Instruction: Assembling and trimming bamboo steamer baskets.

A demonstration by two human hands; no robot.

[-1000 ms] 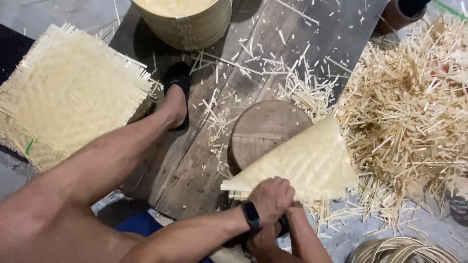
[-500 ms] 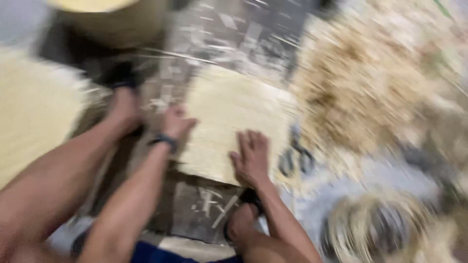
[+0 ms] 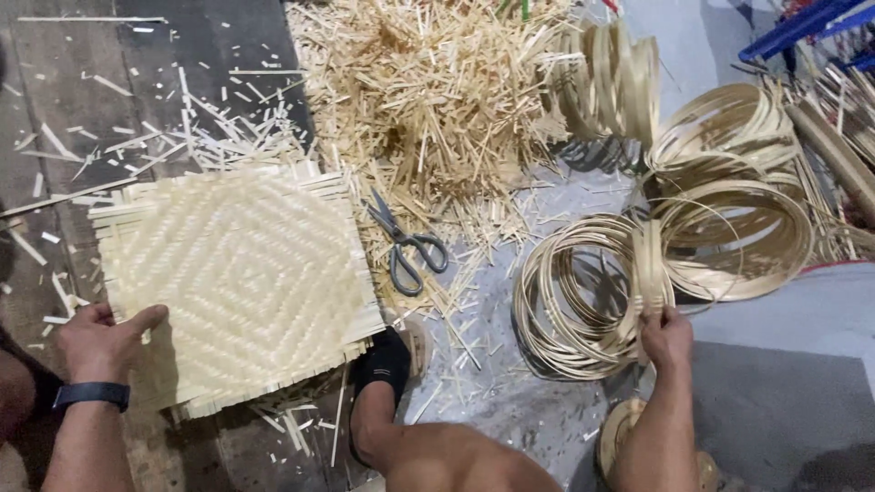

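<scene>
At the near left, the left hand point(image 3: 102, 339), with a dark watch point(image 3: 89, 394) on its wrist, rests on the near-left corner of a square woven bamboo mat point(image 3: 241, 273). Its fingers are curled loosely and the thumb is stretched out flat over the weave, pressing the mat down rather than gripping it. The mat lies flat on dark wooden boards point(image 3: 82, 109) littered with short bamboo offcuts.

Just right of the mat's near edge, a foot in a black sandal point(image 3: 387, 364) is planted on the floor. Beyond it, a pair of grey scissors point(image 3: 407, 244) lies at the near edge of a big heap of bamboo splinters point(image 3: 437, 100) that spreads to the far side.

To the right, the right hand point(image 3: 665, 335) is closed around the near rim of a bundle of thin bamboo hoops point(image 3: 583, 301), fingers wrapped over the strips, holding them tilted up on the grey floor. More bamboo rings point(image 3: 729, 200) are stacked just behind, at the far right.
</scene>
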